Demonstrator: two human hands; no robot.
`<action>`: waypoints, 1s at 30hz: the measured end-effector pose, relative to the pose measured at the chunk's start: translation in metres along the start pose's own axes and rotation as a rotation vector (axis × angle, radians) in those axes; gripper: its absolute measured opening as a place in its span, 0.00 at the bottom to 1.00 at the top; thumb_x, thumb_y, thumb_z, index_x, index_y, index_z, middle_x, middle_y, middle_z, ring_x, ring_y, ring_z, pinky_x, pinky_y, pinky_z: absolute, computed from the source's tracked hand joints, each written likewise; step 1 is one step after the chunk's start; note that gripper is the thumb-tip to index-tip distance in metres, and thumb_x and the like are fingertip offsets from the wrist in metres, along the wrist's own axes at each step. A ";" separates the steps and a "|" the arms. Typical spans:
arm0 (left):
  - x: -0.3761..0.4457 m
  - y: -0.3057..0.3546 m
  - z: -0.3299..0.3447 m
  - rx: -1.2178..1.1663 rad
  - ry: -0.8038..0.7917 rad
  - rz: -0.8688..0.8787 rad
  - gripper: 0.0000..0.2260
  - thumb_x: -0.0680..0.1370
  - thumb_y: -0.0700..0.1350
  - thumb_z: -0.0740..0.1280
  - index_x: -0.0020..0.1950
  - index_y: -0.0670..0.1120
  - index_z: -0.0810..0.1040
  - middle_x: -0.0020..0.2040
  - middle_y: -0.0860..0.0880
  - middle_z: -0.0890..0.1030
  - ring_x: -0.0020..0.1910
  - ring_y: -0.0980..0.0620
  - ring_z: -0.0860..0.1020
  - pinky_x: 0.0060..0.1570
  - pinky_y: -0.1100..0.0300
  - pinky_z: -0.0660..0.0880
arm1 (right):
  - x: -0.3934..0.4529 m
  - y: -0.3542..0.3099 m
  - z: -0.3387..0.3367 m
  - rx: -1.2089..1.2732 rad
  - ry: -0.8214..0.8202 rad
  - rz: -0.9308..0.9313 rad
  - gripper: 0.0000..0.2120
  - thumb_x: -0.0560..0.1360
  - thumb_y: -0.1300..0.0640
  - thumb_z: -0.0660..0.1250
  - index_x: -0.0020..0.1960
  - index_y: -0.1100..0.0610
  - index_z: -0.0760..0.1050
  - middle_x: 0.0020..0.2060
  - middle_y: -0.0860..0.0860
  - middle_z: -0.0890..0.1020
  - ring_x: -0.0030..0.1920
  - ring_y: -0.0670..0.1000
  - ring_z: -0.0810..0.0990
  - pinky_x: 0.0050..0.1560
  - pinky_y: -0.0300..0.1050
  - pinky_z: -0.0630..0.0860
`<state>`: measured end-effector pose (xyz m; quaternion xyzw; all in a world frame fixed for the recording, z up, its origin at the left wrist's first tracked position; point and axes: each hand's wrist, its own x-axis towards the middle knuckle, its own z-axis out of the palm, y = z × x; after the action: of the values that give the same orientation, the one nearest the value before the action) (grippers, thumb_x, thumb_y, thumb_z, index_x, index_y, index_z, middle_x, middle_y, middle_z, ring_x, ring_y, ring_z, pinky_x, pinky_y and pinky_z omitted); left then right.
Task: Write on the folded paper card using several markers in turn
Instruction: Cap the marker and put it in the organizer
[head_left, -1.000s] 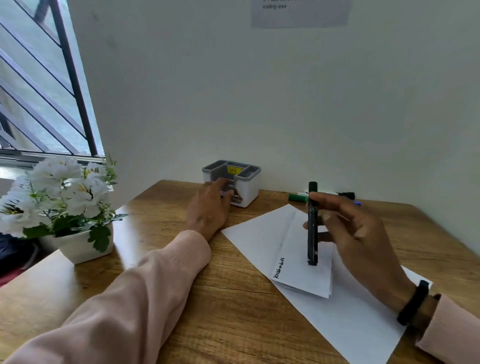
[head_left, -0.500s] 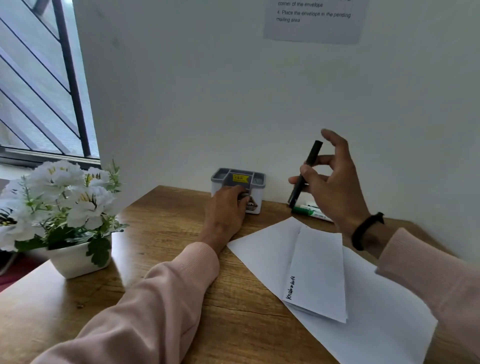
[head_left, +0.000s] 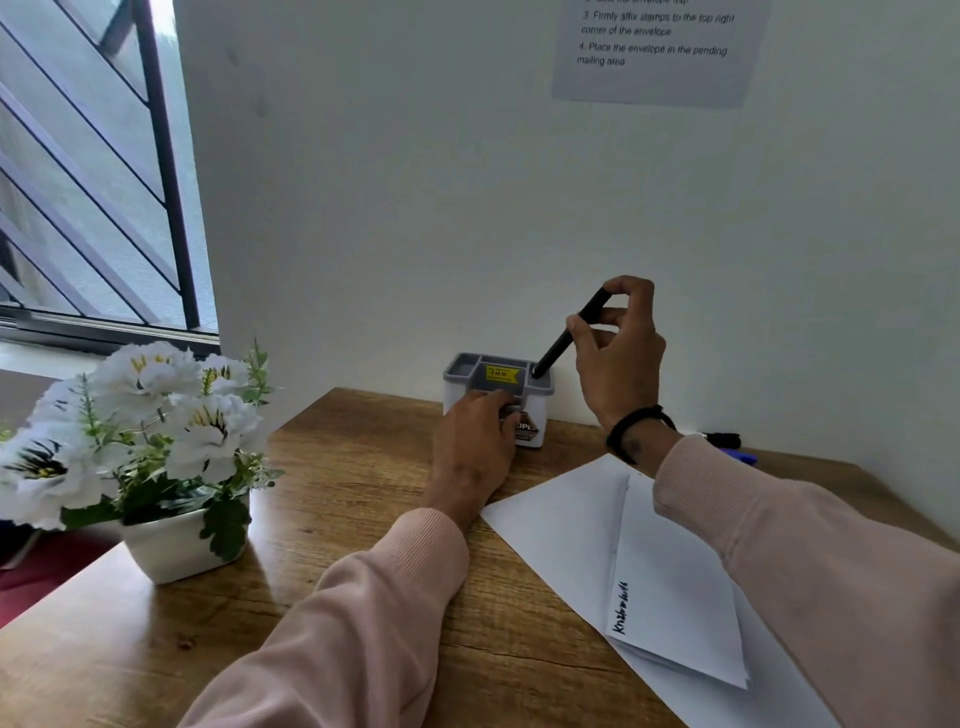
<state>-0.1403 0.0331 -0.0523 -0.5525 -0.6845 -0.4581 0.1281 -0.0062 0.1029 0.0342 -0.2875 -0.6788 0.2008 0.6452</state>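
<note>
A folded white paper card (head_left: 675, 587) with black handwriting near its lower left edge lies on a larger white sheet (head_left: 550, 525) on the wooden desk. My right hand (head_left: 621, 348) grips a black marker (head_left: 563, 338), tilted, its lower end inside the right compartment of the grey-and-white pen holder (head_left: 498, 387) by the wall. My left hand (head_left: 475, 452) rests against the holder's front. More markers (head_left: 730, 447), one black and one blue, lie by the wall behind my right sleeve, partly hidden.
A white pot of white flowers (head_left: 156, 457) stands on the desk's left side. The wall runs close behind the holder, with a printed notice (head_left: 654, 47) high up. A barred window (head_left: 88, 171) is at the left. The desk (head_left: 337, 519) edge slants at the left.
My right hand has lifted the black marker off the card and carried it back and left to the holder, its tip now in the right compartment. My left hand stays on the holder.
</note>
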 end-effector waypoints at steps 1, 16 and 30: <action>0.000 0.000 0.000 0.000 0.002 -0.001 0.13 0.82 0.50 0.68 0.64 0.51 0.81 0.62 0.47 0.83 0.56 0.47 0.81 0.51 0.53 0.78 | -0.001 0.001 0.002 -0.028 -0.030 -0.018 0.20 0.79 0.64 0.74 0.65 0.55 0.69 0.47 0.52 0.84 0.36 0.35 0.85 0.37 0.26 0.78; 0.000 0.000 0.001 0.040 -0.041 0.009 0.12 0.81 0.44 0.65 0.64 0.49 0.80 0.60 0.45 0.82 0.55 0.45 0.81 0.46 0.54 0.75 | -0.015 0.015 -0.028 -0.360 -0.342 -0.165 0.10 0.82 0.49 0.69 0.59 0.53 0.74 0.48 0.50 0.86 0.47 0.50 0.86 0.49 0.54 0.84; -0.019 0.049 -0.005 0.077 -0.039 0.392 0.10 0.82 0.44 0.62 0.62 0.54 0.70 0.49 0.53 0.79 0.47 0.54 0.77 0.36 0.63 0.65 | -0.008 0.076 -0.153 -0.879 -0.738 0.104 0.16 0.79 0.59 0.71 0.66 0.55 0.79 0.61 0.56 0.84 0.60 0.59 0.82 0.62 0.53 0.78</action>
<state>-0.0925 0.0162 -0.0387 -0.6786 -0.5834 -0.3869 0.2226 0.1557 0.1401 -0.0073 -0.4726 -0.8636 0.0185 0.1748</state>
